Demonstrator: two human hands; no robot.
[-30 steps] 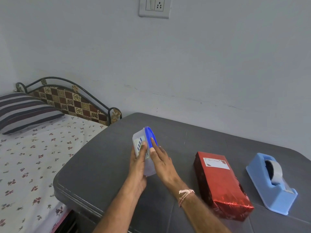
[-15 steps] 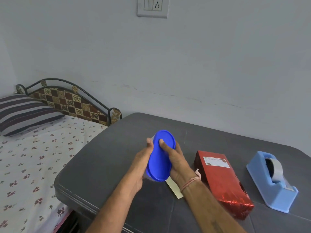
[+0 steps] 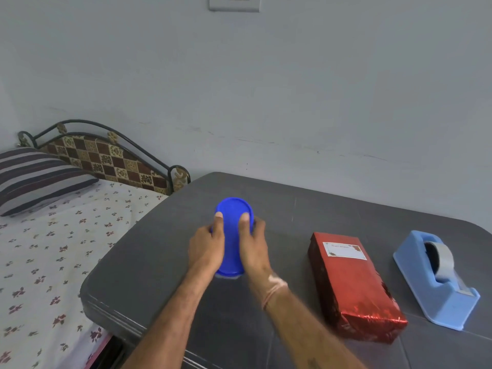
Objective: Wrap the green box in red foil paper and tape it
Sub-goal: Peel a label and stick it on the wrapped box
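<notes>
A box wrapped in red foil paper lies on the dark grey table, with a white label on its top near the far end. To its right stands a light blue tape dispenser with a grey roll. Left of the box, my left hand and my right hand grip a container with a blue oval lid from both sides, thumbs pressed on the lid. The container's body is hidden under the lid and my hands.
A bed with a flowered sheet, a striped pillow and a metal headboard stands against the table's left edge. A grey wall with a switch plate runs behind the table.
The container has turned from lying on its side with its label showing to lid-up facing me. Both hands shifted to its sides with thumbs on the lid. The pale slip seen under it is gone from view.
</notes>
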